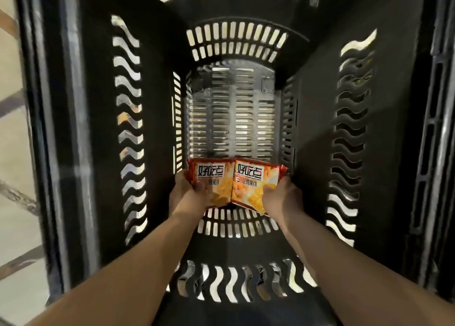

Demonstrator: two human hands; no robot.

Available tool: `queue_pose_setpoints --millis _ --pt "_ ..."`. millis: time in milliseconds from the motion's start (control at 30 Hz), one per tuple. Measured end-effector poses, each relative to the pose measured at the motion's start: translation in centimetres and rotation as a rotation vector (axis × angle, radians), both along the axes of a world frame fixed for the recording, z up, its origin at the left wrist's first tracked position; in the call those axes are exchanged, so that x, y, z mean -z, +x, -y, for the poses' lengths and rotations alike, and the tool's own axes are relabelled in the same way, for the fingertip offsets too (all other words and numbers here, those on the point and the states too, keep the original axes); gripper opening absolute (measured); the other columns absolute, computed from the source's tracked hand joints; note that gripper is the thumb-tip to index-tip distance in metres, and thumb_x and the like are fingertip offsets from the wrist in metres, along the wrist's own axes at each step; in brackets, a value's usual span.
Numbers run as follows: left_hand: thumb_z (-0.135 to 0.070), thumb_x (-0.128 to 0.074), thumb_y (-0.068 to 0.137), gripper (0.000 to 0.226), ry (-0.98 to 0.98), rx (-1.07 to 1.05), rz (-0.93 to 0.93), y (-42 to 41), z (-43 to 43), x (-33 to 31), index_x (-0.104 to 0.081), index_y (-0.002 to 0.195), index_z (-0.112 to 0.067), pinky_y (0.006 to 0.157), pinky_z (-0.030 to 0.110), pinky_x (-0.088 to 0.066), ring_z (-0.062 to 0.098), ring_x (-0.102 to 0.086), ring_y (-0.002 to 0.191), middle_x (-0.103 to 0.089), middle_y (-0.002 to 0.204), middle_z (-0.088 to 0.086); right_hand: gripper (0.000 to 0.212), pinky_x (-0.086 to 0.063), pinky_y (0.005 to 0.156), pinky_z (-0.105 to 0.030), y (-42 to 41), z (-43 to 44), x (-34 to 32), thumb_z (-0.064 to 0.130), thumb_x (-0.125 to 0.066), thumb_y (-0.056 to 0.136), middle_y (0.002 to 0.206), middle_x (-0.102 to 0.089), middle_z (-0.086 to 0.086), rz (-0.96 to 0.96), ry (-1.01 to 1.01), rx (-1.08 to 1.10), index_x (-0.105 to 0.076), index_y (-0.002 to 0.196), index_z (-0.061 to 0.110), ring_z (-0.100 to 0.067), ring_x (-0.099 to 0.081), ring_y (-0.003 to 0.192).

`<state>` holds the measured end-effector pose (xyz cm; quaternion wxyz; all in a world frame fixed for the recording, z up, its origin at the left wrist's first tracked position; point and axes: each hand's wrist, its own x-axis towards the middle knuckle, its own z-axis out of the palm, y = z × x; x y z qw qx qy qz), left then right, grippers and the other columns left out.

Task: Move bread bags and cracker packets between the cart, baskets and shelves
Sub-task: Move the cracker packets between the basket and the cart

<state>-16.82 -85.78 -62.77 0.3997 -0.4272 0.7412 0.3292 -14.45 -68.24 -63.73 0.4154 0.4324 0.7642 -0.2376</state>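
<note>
Two bare forearms are seen entering from the lower edge of the frame, the left forearm (138, 264) from the lower left and the right forearm (332, 259) from the lower right, both reaching down into a black plastic cart (315, 128) with wavy cut-outs in its walls.

Just below the centre of the frame the left hand (187, 195) is curled round the lower left edge of the left packet (211, 178), thumb on its printed face. The right hand (280, 197) grips the lower right edge of the right packet (256, 178) in the same way.

The two cracker packets – red and orange, with bold Chinese lettering on white panels – are held side by side, their inner edges touching along the middle and their faces turned up toward the camera. They are deep inside the cart, at the near end of its slotted bottom (231, 119); whether they rest on it cannot be told.

Beyond the packets, at the centre of the frame, the slotted bottom is lit grey – pale light shows through its slots. A strip of pale tiled floor (14, 141) is visible outside the cart along the left edge of the frame.
</note>
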Motion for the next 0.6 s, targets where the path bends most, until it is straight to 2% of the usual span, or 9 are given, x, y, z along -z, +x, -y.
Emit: queue_pose_setpoints --millis 67,133,200,300,400,467,500,533,600 --pt "-0.027 -0.061 0.1 0.04 -0.061 0.076 0.004 0.2 -0.3 -0.2 -0.038 0.132 -0.02 0.093 0.045 -0.052 0.025 -0.062 0.105 -0.064 0.118 0.004 0.037 -0.057 0.088 -0.039 0.5 0.2 0.3 0.029 -0.05 0.106 0.13 -0.062 -0.017 -0.006 0.038 -0.087 -0.052 0.135 0.005 -0.033 -0.065 0.114" --pt "-0.024 -0.057 0.101 0.037 -0.088 0.142 0.01 0.6 -0.7 -0.3 -0.034 0.13 -0.024 0.101 0.048 -0.05 0.025 -0.06 0.113 -0.06 0.121 0.003 0.037 -0.055 0.083 -0.036 0.9 0.6 0.2 0.033 -0.048 0.105 0.127 -0.059 -0.015 -0.012 0.077 -0.189 -0.054 0.131 0.007 -0.031 -0.065 0.11" --pt "-0.02 -0.057 0.102 0.04 -0.12 0.308 0.063 1.1 -1.3 -0.5 -0.039 0.138 -0.016 0.108 0.043 -0.045 0.022 -0.053 0.121 -0.053 0.124 0.006 0.038 -0.053 0.084 -0.037 1.2 1.1 -0.2 0.033 -0.05 0.104 0.13 -0.052 -0.015 0.009 0.116 -0.277 -0.054 0.132 0.009 -0.031 -0.061 0.112" --pt "-0.032 -0.06 0.094 0.057 -0.175 0.453 0.102 1.9 -1.3 0.3 -0.04 0.145 -0.017 0.108 0.052 -0.047 0.031 -0.048 0.135 -0.046 0.147 0.011 0.05 -0.054 0.093 -0.043 1.4 1.5 -1.0 0.027 -0.058 0.099 0.135 -0.048 -0.016 0.01 0.15 -0.296 -0.043 0.143 0.005 -0.033 -0.056 0.121" --pt "-0.039 -0.06 0.088 0.056 -0.097 0.312 0.124 1.3 -1.3 0.2 -0.047 0.138 -0.019 0.099 0.049 -0.053 0.029 -0.058 0.124 -0.058 0.135 0.007 0.054 -0.056 0.093 -0.048 1.5 1.7 -1.3 0.021 -0.059 0.099 0.132 -0.056 -0.013 -0.074 0.112 -0.125 -0.036 0.146 0.009 -0.034 -0.061 0.118" --pt "-0.033 -0.061 0.098 0.03 -0.026 0.202 0.116 0.4 -1.6 -0.9 -0.054 0.122 -0.017 0.079 0.034 -0.056 0.016 -0.063 0.099 -0.063 0.109 0.0 0.046 -0.06 0.085 -0.048 1.4 1.8 -1.4 0.019 -0.057 0.099 0.124 -0.062 -0.009 -0.119 0.075 -0.003 -0.037 0.14 0.015 -0.031 -0.067 0.107" --pt "-0.027 -0.062 0.099 0.022 -0.006 0.181 0.142 0.3 -1.6 -0.9 -0.055 0.117 -0.017 0.066 0.028 -0.051 0.012 -0.062 0.087 -0.062 0.101 -0.002 0.043 -0.062 0.081 -0.048 1.3 1.8 -1.4 0.018 -0.057 0.1 0.122 -0.064 -0.008 -0.132 0.055 0.041 -0.038 0.138 0.016 -0.03 -0.069 0.103" --pt "-0.025 -0.063 0.099 0.022 0.011 0.171 0.145 0.2 -1.7 -1.1 -0.056 0.119 -0.016 0.059 0.025 -0.045 0.011 -0.062 0.082 -0.063 0.098 -0.001 0.042 -0.062 0.08 -0.047 1.2 1.8 -1.3 0.017 -0.057 0.1 0.121 -0.065 -0.007 -0.134 0.037 0.071 -0.039 0.138 0.017 -0.029 -0.07 0.101" --pt "-0.023 -0.063 0.099 0.028 0.062 0.191 0.154 0.1 -1.7 -1.2 -0.056 0.125 -0.015 0.059 0.024 -0.042 0.013 -0.063 0.084 -0.063 0.101 0.0 0.045 -0.062 0.082 -0.047 1.0 1.6 -1.0 0.014 -0.057 0.1 0.125 -0.063 -0.007 -0.134 0.002 0.092 -0.04 0.141 0.017 -0.029 -0.069 0.104"
